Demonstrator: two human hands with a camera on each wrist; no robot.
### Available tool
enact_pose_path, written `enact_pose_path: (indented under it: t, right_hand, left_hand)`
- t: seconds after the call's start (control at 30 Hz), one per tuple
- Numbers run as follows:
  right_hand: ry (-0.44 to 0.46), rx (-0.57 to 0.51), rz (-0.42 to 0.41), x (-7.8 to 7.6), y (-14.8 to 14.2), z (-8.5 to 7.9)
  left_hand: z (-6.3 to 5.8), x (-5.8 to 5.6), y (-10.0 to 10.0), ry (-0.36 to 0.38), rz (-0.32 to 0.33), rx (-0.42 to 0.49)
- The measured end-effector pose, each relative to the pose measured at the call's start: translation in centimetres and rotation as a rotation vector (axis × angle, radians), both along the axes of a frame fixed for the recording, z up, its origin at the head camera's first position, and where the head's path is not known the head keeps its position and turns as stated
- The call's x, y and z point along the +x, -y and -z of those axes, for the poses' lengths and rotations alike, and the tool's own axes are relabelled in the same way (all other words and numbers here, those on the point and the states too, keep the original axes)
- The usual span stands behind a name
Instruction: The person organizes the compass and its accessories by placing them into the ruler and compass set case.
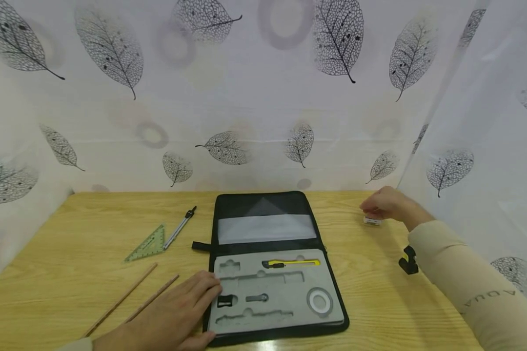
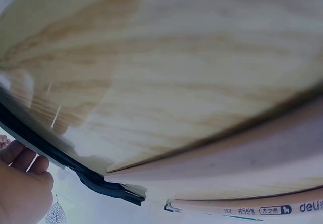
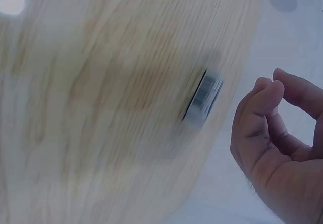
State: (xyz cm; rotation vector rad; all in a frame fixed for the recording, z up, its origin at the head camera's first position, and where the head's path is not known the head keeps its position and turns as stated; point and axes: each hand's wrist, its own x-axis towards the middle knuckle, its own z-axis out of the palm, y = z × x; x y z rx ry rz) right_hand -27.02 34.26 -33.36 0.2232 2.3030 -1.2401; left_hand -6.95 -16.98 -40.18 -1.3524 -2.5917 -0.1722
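Note:
My left hand (image 1: pixel 173 312) rests on the left edge of an open black zip case (image 1: pixel 346 317), its fingertips over the grey foam insert (image 1: pixel 281 287). The foam holds a yellow utility knife (image 1: pixel 312 262), a black pencil sharpener (image 1: pixel 225 301), a small grey metal piece (image 1: pixel 256 298) and a white ring-shaped roll (image 1: pixel 319 302). At the back right, my right hand (image 1: pixel 384 202) hovers just above a small white eraser (image 3: pixel 203 99) with a dark label. In the right wrist view its fingers are loosely bent, with nothing between them, and the eraser lies apart on the table.
Left of the case lie a green set square (image 1: pixel 149 244), a compass (image 1: pixel 180 228) and two wooden pencils (image 1: pixel 120 300). A small black and yellow object (image 1: pixel 408 261) stands beside my right forearm. Leaf-patterned curtains (image 1: pixel 263 97) hang behind the wooden table (image 1: pixel 369 292).

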Motion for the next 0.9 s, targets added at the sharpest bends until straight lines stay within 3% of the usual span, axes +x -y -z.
enact_pose_path:
  t: [0.4,0.6,0.9]
  right_hand:
    - [0.014,0.041,0.112,0.6,-4.1,1.0]
    - [0.032,0.023,0.134,0.8,-4.2,1.8]
    - [0.051,0.032,0.155,0.5,-3.8,2.6]
  left_hand:
    - [0.0,0.0,0.1,-0.031,0.010,0.026]
    - [0.2,0.0,-0.1,-0.075,0.027,0.057]
    - [0.2,0.0,0.0,-0.065,0.012,0.026]
